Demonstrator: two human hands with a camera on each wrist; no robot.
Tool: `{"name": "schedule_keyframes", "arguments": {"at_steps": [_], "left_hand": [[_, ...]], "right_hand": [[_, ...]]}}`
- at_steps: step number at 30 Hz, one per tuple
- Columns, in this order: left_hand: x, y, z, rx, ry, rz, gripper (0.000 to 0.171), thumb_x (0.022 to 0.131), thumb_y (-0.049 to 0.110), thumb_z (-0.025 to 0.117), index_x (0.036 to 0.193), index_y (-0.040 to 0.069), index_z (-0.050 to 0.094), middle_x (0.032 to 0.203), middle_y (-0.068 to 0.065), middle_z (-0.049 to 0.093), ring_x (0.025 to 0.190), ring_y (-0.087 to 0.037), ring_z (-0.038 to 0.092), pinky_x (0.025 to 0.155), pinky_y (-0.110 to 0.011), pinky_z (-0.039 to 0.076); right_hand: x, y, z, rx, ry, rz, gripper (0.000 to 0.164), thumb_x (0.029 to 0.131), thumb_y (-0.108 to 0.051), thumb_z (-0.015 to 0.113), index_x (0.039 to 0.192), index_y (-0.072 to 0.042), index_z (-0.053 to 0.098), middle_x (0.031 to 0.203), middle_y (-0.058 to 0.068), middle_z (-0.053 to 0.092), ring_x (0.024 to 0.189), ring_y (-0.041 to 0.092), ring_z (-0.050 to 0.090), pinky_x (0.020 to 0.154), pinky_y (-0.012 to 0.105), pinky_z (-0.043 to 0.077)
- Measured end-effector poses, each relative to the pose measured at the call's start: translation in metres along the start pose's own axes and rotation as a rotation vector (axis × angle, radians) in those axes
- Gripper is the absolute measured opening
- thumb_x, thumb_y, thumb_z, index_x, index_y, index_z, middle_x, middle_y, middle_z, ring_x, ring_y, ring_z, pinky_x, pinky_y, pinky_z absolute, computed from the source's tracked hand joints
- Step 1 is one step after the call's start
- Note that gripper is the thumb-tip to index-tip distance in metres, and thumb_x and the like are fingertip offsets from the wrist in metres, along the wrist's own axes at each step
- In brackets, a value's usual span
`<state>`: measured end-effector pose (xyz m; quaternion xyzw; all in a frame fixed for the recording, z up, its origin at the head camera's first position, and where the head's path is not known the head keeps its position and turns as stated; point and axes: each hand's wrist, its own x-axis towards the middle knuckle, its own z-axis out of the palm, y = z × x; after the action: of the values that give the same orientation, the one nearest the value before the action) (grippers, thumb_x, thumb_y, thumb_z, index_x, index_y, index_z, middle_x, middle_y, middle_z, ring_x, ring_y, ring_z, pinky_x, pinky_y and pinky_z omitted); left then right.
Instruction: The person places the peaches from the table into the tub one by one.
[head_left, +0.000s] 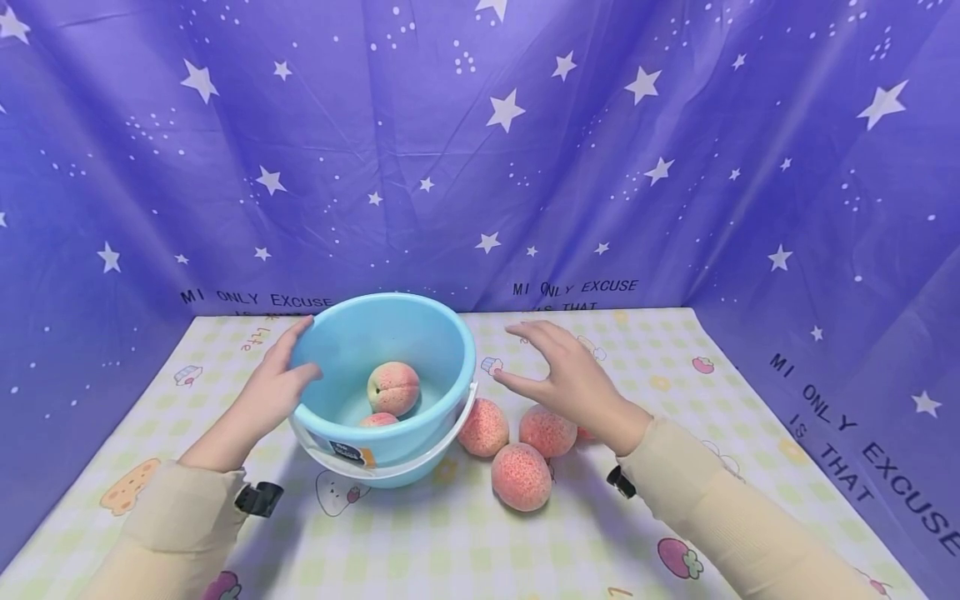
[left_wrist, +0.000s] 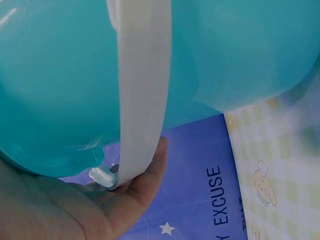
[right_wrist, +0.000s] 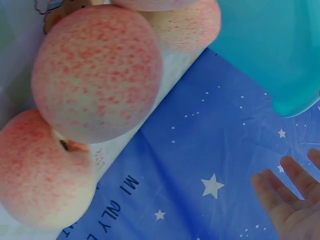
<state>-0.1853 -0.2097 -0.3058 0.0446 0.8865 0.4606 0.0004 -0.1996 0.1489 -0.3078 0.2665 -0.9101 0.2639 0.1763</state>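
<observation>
A light blue bucket (head_left: 352,350) stands on the table with one peach (head_left: 393,385) at its bottom and a second peach (head_left: 379,419) partly hidden by the front rim. My left hand (head_left: 273,387) grips the bucket's left rim, thumb inside and fingers outside. In the left wrist view those fingers pass behind the white handle (left_wrist: 145,75). To the right of the bucket my right hand (head_left: 573,379) hovers empty, fingers spread, above several peaches. Among them are a front peach (head_left: 521,477), one by the bucket (head_left: 483,427) and one under the hand (head_left: 547,431).
A checked, patterned cloth (head_left: 420,550) covers the table. Behind and at both sides hangs a purple curtain (head_left: 420,125) with white stars and black lettering. The bucket's handle lies down across its front, near the closest peach.
</observation>
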Motion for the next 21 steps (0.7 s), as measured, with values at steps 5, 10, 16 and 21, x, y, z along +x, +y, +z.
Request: {"name": "schedule_keyframes", "arguments": {"at_steps": [5, 10, 16, 21], "left_hand": [[0.000, 0.001, 0.000, 0.004, -0.002, -0.004, 0.082, 0.090, 0.006, 0.048, 0.158, 0.001, 0.003, 0.160, -0.034, 0.009, 0.143, -0.057, 0.019, 0.115, -0.070, 0.021], [-0.001, 0.002, 0.000, 0.004, 0.002, -0.001, 0.082, 0.090, 0.005, 0.047, 0.158, 0.001, 0.003, 0.161, -0.033, 0.009, 0.144, -0.056, 0.019, 0.116, -0.069, 0.021], [0.000, 0.001, 0.000, 0.008, -0.002, -0.001, 0.081, 0.091, 0.006, 0.047, 0.158, 0.001, 0.003, 0.161, -0.033, 0.010, 0.143, -0.056, 0.020, 0.115, -0.069, 0.022], [0.001, 0.001, 0.000, 0.007, 0.001, -0.005, 0.081, 0.091, 0.005, 0.047, 0.158, 0.001, 0.003, 0.161, -0.033, 0.011, 0.143, -0.056, 0.021, 0.115, -0.069, 0.022]], "right_hand": [[-0.007, 0.006, -0.002, -0.021, -0.023, 0.030, 0.064, 0.082, -0.038, 0.079, 0.136, -0.010, 0.058, 0.137, 0.009, 0.061, 0.130, 0.030, 0.055, 0.109, 0.056, 0.042], [-0.013, 0.015, -0.005, -0.042, -0.044, 0.070, 0.064, 0.082, -0.037, 0.078, 0.137, -0.011, 0.058, 0.136, 0.009, 0.060, 0.129, 0.032, 0.055, 0.109, 0.054, 0.043], [-0.022, 0.025, -0.007, -0.058, -0.037, 0.091, 0.063, 0.082, -0.034, 0.079, 0.135, -0.008, 0.058, 0.133, 0.011, 0.062, 0.126, 0.032, 0.057, 0.108, 0.051, 0.045], [-0.028, 0.033, -0.008, -0.065, -0.037, 0.107, 0.062, 0.082, -0.034, 0.079, 0.135, -0.007, 0.058, 0.131, 0.013, 0.063, 0.126, 0.034, 0.057, 0.108, 0.052, 0.045]]}}
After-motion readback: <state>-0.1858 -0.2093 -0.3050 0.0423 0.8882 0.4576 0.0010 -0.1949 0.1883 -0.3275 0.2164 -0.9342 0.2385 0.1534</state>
